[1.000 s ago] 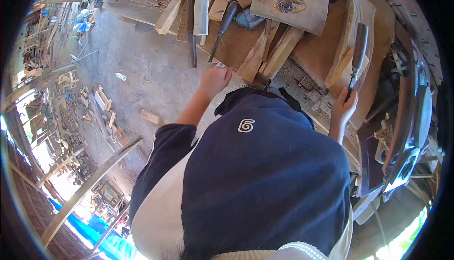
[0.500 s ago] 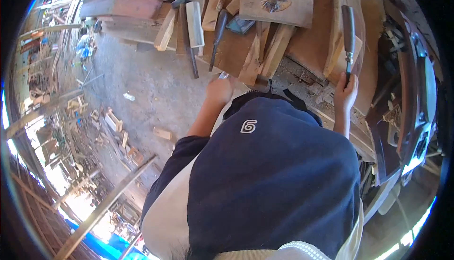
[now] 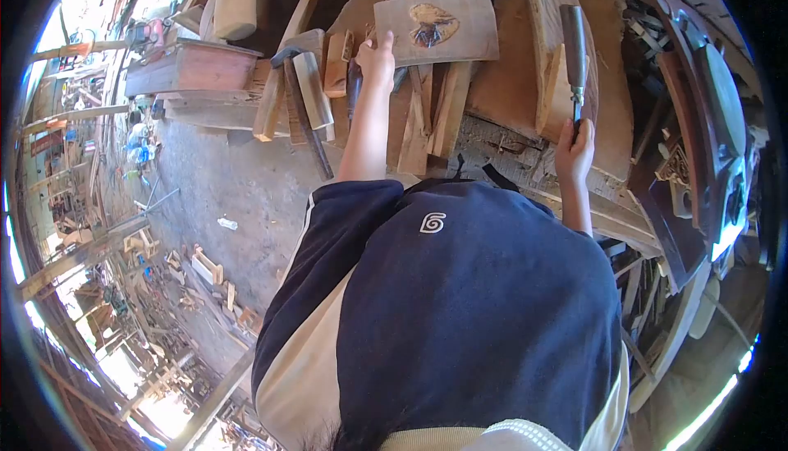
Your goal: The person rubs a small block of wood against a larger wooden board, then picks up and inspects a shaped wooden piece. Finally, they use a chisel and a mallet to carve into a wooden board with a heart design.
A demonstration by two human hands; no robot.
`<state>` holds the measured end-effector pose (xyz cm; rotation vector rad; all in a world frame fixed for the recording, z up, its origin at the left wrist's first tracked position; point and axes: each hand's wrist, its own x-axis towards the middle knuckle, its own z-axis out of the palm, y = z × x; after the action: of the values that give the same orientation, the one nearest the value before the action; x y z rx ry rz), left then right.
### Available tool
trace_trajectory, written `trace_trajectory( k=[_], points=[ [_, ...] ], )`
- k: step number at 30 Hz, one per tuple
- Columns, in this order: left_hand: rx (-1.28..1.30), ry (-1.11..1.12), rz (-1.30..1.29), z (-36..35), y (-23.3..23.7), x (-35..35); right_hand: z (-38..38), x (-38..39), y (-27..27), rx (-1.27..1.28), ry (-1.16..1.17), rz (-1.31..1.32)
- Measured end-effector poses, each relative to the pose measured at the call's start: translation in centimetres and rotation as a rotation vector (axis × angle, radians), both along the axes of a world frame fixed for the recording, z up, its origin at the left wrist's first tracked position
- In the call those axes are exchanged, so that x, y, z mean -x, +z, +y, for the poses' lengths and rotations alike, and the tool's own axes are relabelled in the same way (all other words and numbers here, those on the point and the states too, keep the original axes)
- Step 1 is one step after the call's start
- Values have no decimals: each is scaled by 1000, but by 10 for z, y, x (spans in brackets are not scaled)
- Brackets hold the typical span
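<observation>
Reaching out over the worktop (image 3: 501, 82), the left hand (image 3: 377, 55) has its fingers on the near left corner of a carved board (image 3: 447, 28), with the thumb up along the edge; whether it actually grips the board cannot be told. The board lies flat across loose wood strips (image 3: 427, 114). The right hand (image 3: 574, 141) is closed around the metal shank of a chisel (image 3: 573, 41), whose dark handle points away from the person, lying over a pale wood slab (image 3: 546, 0). Short offcuts (image 3: 316, 86) lie just left of the left hand

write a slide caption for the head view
Left hand touches a carved board; right hand holds a chisel.
</observation>
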<state>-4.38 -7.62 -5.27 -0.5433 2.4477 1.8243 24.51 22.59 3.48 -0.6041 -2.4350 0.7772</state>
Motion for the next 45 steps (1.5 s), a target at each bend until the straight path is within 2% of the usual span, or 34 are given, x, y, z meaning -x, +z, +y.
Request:
trace_trajectory(
  k=[1, 2, 4, 5, 7, 9, 13, 18, 21, 24, 25, 27, 29, 30, 34, 37, 43, 45],
  points=[
    [-116, -81, 65, -5, -21, 8, -2, -1, 2, 45, -8, -25],
    [-95, -15, 85, 4, 11, -9, -4, -1, 4, 92, -17, -50],
    [-187, -87, 5, 0, 35, -19, -4, -1, 4, 93, -24, -52],
    [-276, -149, -79, -4, 39, -19, -5, -1, 4, 95, -23, -57],
    [-299, -183, -108, -14, 23, -13, -4, 0, 4, 76, -28, -55],
    [-680, -126, -209, -18, 27, -19, -4, 1, 5, 55, -24, -51],
    [-765, -114, -179, -25, 35, -39, -6, 2, 7, 49, -22, -39],
    [-905, 31, -32, -52, 38, -89, -1, 0, 4, 85, 10, -61],
    [-838, 114, 116, -73, 55, -135, -2, 1, 8, 57, 26, -45],
    [-721, 186, 212, -93, 56, -179, 3, 1, 3, 174, 19, 28],
    [-633, 226, 251, -96, 56, -192, 4, -1, -4, 181, 35, 22],
    [-639, 307, 266, -87, 56, -212, 1, 0, 2, 208, 5, 63],
    [-534, 394, 267, -82, 47, -227, 1, 1, 0, 147, 28, 91],
    [-625, 407, 321, -77, 42, -229, 1, 1, -1, 162, 19, 86],
    [-685, 500, 305, -63, 35, -239, 3, -1, 6, 163, 9, 28],
    [-692, 521, 407, -60, 22, -238, 7, -1, 10, 129, 31, -43],
    [-584, 569, 440, -51, 4, -235, 16, 0, 7, 11, 92, -96],
    [-478, 472, 475, -46, 1, -234, 15, 1, 9, 4, 99, -119]
  ],
)
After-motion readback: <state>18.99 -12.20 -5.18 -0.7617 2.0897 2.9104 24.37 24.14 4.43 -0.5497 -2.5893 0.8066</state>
